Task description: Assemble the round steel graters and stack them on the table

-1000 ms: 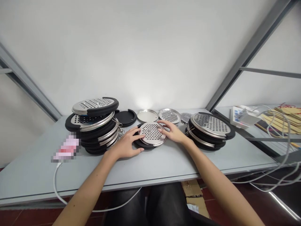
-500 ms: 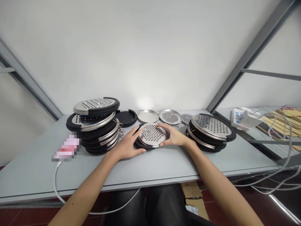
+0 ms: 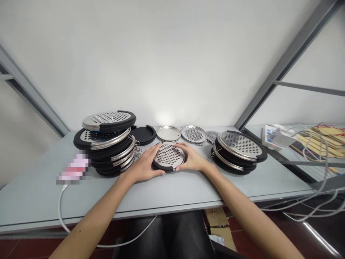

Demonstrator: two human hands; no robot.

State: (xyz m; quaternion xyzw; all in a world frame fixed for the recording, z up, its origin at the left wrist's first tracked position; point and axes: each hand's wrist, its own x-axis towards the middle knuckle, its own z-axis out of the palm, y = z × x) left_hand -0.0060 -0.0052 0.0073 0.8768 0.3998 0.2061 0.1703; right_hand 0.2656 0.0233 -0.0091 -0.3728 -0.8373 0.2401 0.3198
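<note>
A round perforated metal plate (image 3: 169,155) lies in a black rim on the grey table, between my hands. My left hand (image 3: 145,165) rests at its left edge, fingers apart, thumb near the front of the black rim. My right hand (image 3: 190,157) is curved around the plate's right side, thumb and fingers on its edge; it grips the plate. Behind the hands lie a black round base (image 3: 143,135), a plain metal disc (image 3: 168,133) and a metal disc with holes (image 3: 193,134).
A tall stack of black-rimmed plates (image 3: 107,144) stands at the left, a shorter stack (image 3: 239,149) at the right. A pixelated pink object (image 3: 74,168) with a white cable lies at the front left. A white power strip (image 3: 273,136) and cables are far right.
The perforated plate has shifted left with my right hand and now sits more squarely in the black rim. My left hand has hardly moved. The view has shifted slightly.
</note>
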